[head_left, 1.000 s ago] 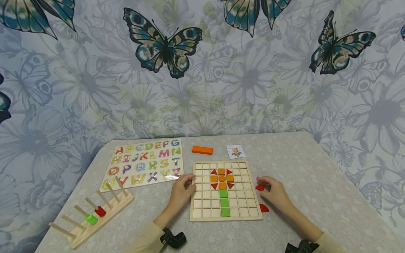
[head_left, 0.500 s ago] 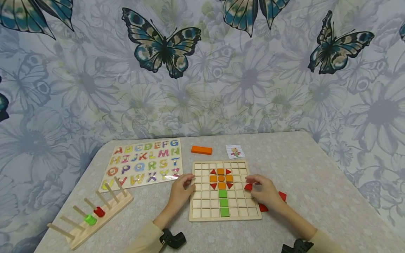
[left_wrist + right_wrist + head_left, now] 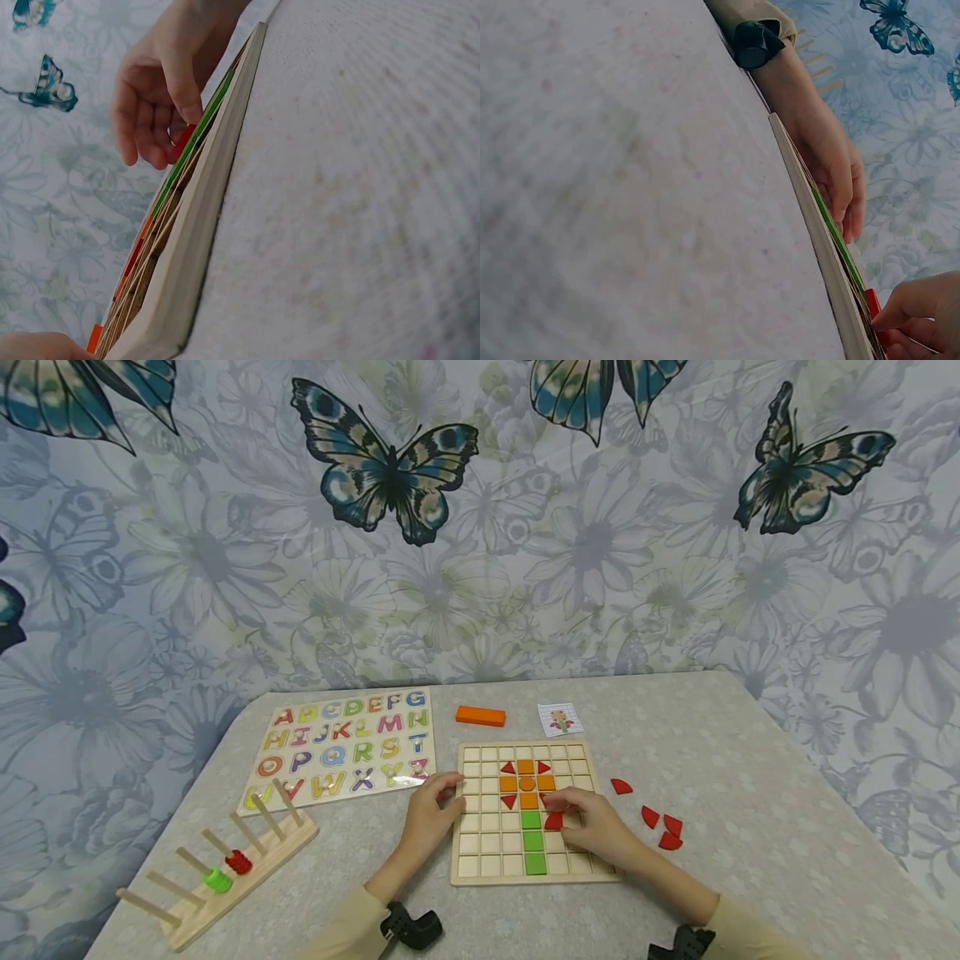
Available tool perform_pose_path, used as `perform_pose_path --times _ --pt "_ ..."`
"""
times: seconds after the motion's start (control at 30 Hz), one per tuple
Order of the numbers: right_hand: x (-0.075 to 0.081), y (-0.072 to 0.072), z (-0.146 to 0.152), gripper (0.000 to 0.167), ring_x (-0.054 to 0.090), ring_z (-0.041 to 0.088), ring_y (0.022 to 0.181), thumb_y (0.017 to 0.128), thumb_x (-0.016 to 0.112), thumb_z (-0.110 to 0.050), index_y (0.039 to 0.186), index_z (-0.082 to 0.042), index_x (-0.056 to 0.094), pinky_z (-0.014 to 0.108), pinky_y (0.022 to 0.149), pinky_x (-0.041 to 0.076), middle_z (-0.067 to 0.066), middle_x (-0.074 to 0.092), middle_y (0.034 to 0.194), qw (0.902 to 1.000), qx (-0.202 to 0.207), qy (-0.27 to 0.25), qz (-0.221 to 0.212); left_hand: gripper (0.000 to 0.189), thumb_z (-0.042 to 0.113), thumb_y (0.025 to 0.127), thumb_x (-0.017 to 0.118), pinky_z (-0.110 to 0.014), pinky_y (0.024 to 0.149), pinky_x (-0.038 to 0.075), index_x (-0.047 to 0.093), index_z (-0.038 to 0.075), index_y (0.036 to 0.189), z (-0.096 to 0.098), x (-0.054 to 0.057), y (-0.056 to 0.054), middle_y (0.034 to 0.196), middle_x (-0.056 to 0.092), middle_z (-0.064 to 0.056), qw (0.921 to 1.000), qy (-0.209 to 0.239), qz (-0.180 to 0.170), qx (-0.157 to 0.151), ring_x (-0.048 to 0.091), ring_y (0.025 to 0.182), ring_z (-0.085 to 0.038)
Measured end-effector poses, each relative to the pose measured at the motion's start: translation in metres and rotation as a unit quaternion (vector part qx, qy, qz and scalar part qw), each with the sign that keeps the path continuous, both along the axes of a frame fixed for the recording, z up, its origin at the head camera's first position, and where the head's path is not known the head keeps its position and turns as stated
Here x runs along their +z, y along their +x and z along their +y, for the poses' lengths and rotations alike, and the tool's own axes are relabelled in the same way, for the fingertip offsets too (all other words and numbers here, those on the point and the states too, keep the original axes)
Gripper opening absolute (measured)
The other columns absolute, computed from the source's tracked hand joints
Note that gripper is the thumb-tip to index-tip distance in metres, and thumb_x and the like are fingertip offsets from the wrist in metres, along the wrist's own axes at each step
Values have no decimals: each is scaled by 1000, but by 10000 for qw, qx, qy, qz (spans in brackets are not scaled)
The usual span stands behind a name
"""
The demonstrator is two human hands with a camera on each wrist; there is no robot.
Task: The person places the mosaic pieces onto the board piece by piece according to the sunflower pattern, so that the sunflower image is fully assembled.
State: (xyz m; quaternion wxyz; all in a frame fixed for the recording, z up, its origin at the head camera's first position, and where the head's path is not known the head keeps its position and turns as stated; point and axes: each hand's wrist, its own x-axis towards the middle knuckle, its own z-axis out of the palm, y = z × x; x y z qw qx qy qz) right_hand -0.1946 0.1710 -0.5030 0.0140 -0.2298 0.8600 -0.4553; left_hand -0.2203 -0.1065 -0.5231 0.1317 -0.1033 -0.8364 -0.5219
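Note:
A square wooden grid board (image 3: 480, 844) holds orange squares, an orange round piece (image 3: 527, 783), small red triangles (image 3: 507, 768) and a column of green squares (image 3: 533, 841). My right hand (image 3: 602, 828) pinches a red quarter-circle tile (image 3: 553, 822) between thumb and fingers, right beside the top green square. In the left wrist view that red tile (image 3: 181, 142) shows close against the board's surface, under the thumb tip. My left hand (image 3: 429, 814) rests at the board's left edge, its thumb and fingertips touching the rim.
Several loose red quarter-circle tiles (image 3: 650, 817) lie right of the board. Behind it are an orange block (image 3: 480, 717) and a small pattern card (image 3: 559, 720). An alphabet board (image 3: 315, 745) and a wooden peg stand (image 3: 247, 881) with green and red beads occupy the left.
My right hand has picked up a red quarter-circle tile from right of the board and carried it left over the grid to beside the green column. The left hand stays put.

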Motion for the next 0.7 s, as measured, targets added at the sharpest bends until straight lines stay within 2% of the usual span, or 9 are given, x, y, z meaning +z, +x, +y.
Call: perform_pose_path --times 0.23,0.5,0.7 --pt "-3 1 -1 44 62 21 107 76 63 7 117 -9 64 26 98 49 3 70 113 9999 43 -110 -84 31 -2 78 67 -30 87 55 67 0 109 1 2 1 113 66 -12 10000 -55 -45 64 63 99 -23" --pt "-6 0 1 36 63 19 105 80 66 3 114 -7 65 22 94 51 4 70 111 9995 33 -190 269 30 -3 79 66 -31 88 55 67 -1 109 1 3 2 112 66 -13 10000 -9 -23 -5 63 100 -24" --pt "-7 -1 2 34 64 16 103 79 68 1 112 -7 66 21 93 51 3 71 108 9992 -17 -213 352 30 -3 78 66 -30 88 55 67 -1 109 2 4 2 112 66 -12 10000 -1 -17 0 63 99 -24"
